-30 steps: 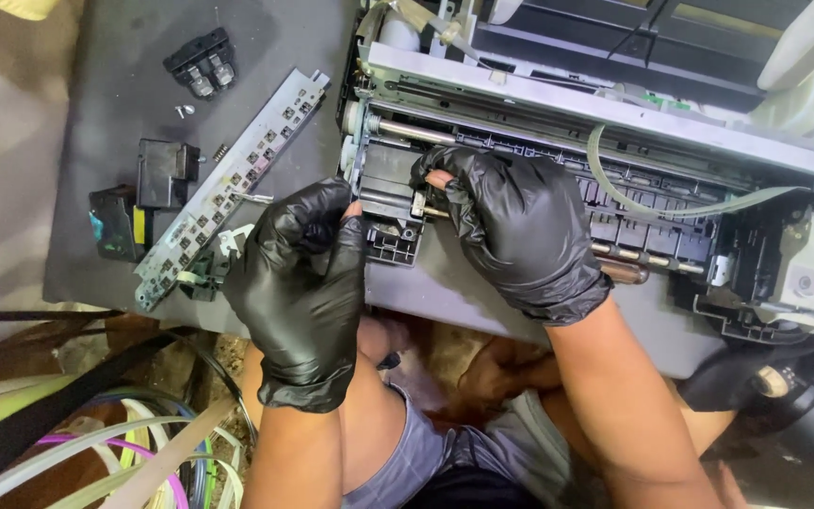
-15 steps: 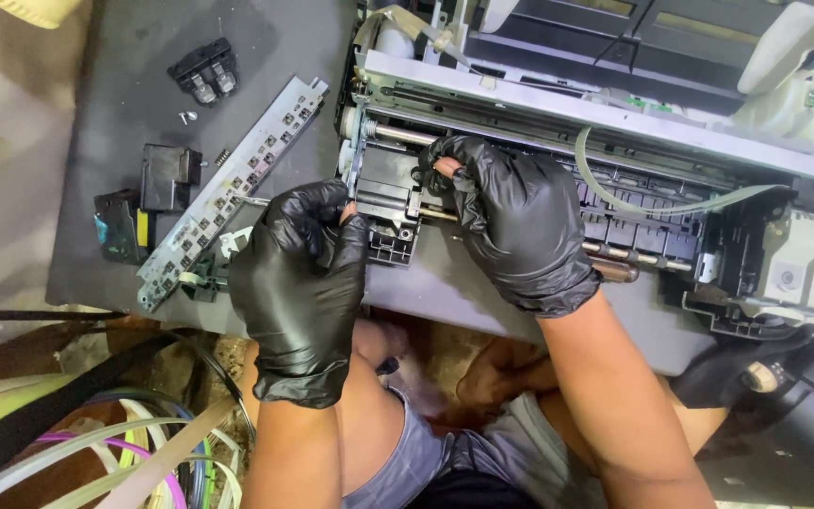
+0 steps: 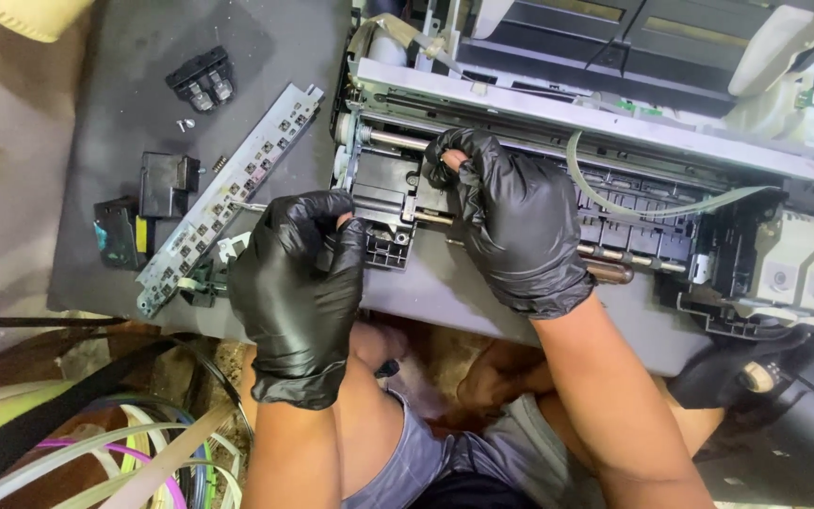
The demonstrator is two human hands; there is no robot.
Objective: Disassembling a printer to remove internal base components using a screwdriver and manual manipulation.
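Observation:
An opened printer (image 3: pixel 614 123) lies on a dark mat, its cover off and its inner frame bare. Both my hands wear black gloves. My left hand (image 3: pixel 299 283) pinches the left end of the black carriage block (image 3: pixel 383 193) at the printer's near-left corner. My right hand (image 3: pixel 511 221) grips the same block from the right, fingers curled over the metal rod (image 3: pixel 393 139) and its heel resting on the brown roller shaft (image 3: pixel 614 269). A pale flat ribbon cable (image 3: pixel 643 203) loops to the right of my right hand.
On the mat (image 3: pixel 134 94) to the left lie a long grey circuit strip (image 3: pixel 228 193), two black ink cartridges (image 3: pixel 148 203), a small black clip part (image 3: pixel 202 80) and loose screws. Coloured cables (image 3: pixel 77 443) are piled at bottom left. My knees are below the printer.
Both hands stay on the carriage block with almost no shift; the view has drifted slightly, so the printer sits a little more to the left and lower.

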